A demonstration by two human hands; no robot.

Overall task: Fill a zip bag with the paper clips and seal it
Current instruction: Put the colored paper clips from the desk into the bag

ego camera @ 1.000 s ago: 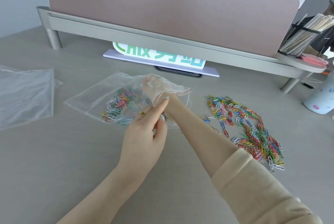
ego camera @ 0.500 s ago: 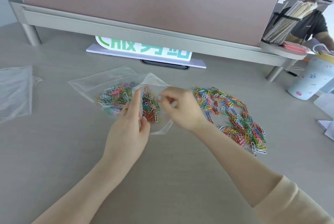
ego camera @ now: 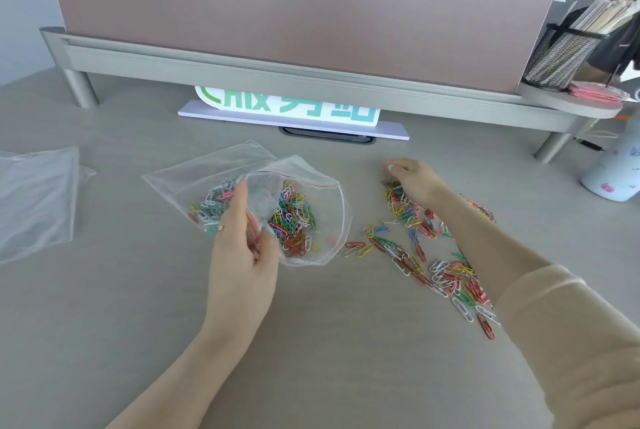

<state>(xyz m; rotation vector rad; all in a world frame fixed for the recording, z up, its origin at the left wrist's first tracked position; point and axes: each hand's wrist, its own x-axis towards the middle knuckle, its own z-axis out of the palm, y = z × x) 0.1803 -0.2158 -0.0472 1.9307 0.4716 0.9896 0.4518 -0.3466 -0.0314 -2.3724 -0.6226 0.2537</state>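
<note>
A clear zip bag [ego camera: 207, 169] with a red seal line lies on the desk, its mouth gaping toward the right and many coloured paper clips inside. My left hand [ego camera: 242, 248] pinches the near lip of the bag's mouth and holds it up. A loose pile of coloured paper clips [ego camera: 433, 255] spreads over the desk to the right of the bag. My right hand [ego camera: 412, 179] rests curled on the far end of that pile, fingers closing over clips there.
More clear plastic bags [ego camera: 34, 200] lie at the left edge. A raised shelf with a pink divider [ego camera: 294, 6] runs across the back, a green-lettered sign [ego camera: 287, 110] under it. A mesh pen holder [ego camera: 561, 54] and a white cup [ego camera: 613, 176] stand at right.
My right hand has come out of the bag's mouth and moved right to the loose pile. My left hand has kept hold of the bag's lip, and the mouth now gapes wider.
</note>
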